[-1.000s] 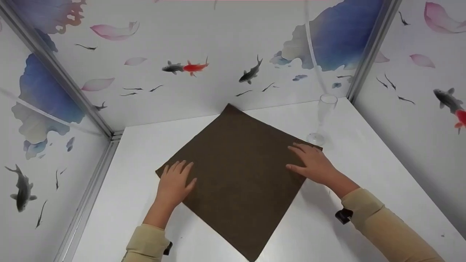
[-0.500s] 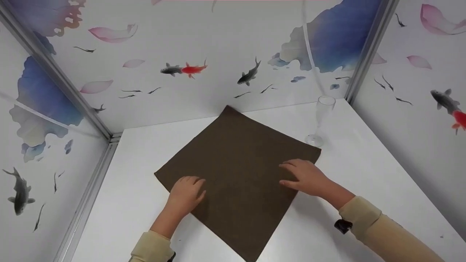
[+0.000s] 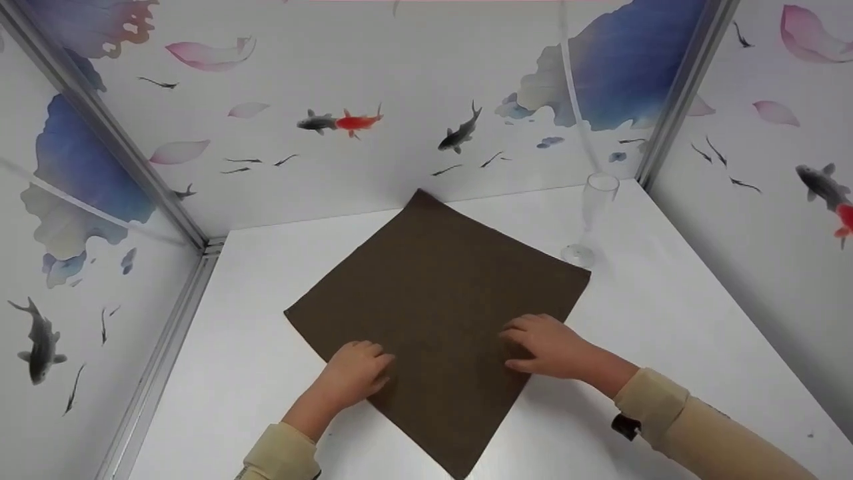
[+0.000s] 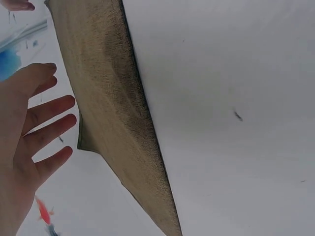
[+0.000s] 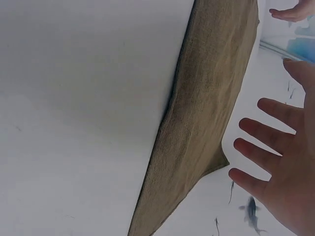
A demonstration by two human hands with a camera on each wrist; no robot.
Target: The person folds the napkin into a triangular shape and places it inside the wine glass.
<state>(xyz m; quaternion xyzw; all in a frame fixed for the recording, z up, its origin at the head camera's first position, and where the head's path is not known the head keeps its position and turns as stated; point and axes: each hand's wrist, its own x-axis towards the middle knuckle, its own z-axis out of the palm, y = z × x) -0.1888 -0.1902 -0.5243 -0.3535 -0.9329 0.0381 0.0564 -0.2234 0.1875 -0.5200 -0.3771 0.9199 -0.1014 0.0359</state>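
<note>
A brown square cloth [image 3: 440,280] lies spread on the white table, turned so one corner points toward me and the far corner meets the back wall. Over its lower left edge is my left hand [image 3: 356,373], fingers loosely bent and holding nothing. My right hand [image 3: 546,347] hovers across from it, over the lower right edge, its fingers apart and bare. Both wrist views show the hands raised above the cloth [image 4: 108,88], with a gap between the fingers [image 5: 266,128] and the fabric.
A clear stemmed glass [image 3: 590,217] stands at the back right, its foot beside the cloth's right corner. White panels [image 3: 400,60] printed with fish and petals enclose the table [image 3: 666,300] at the back and both sides, joined by metal corner posts [image 3: 686,93].
Both hands have moved toward me and inward over the cloth, away from its left and right corners. Their fingers look more bent. The cloth and glass stay in place.
</note>
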